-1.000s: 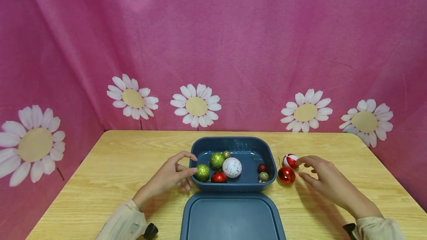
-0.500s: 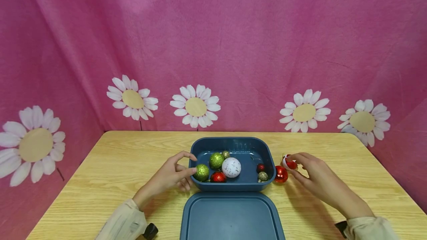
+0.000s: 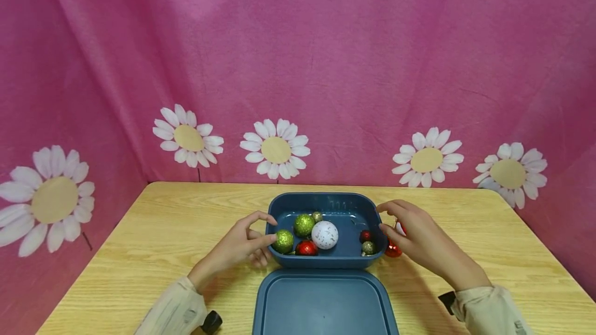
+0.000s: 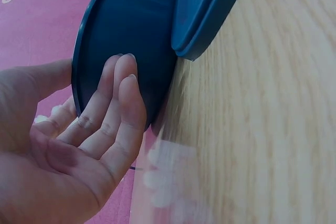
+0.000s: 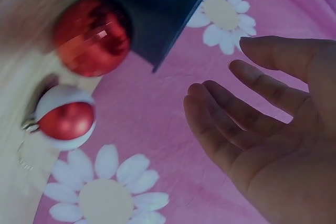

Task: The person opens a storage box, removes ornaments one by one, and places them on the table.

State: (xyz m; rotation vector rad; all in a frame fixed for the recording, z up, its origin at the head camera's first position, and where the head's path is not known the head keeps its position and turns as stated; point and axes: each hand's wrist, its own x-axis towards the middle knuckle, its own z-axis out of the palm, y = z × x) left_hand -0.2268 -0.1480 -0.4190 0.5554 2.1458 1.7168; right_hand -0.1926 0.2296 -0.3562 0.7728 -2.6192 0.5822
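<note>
Inside the blue box (image 3: pixel 326 262) on the wooden table (image 3: pixel 200 206), green balls (image 3: pixel 304 225), red balls (image 3: pixel 306 248), gold balls (image 3: pixel 368 247) and one speckled white ball (image 3: pixel 325 235). At the box's left rim, left hand (image 3: pixel 237 247) with fingers loosely spread; at its right rim, right hand (image 3: pixel 421 237), likewise spread, near shiny red ball (image 5: pixel 93 36) and red-and-white ball (image 5: pixel 65 118) just right of the box. Before the box, blue lid (image 3: pixel 325 304); behind it, daisy-printed pink cloth (image 3: pixel 298 56).

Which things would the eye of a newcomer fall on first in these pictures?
Probably the bright pink cloth with its big white daisies, behind the table. Next, perhaps, the dark blue box on the table, where a white speckled ball stands out near two glittery green balls. To the right of the box, a shiny red ball and a red-and-white ball lie near the right hand.
</note>
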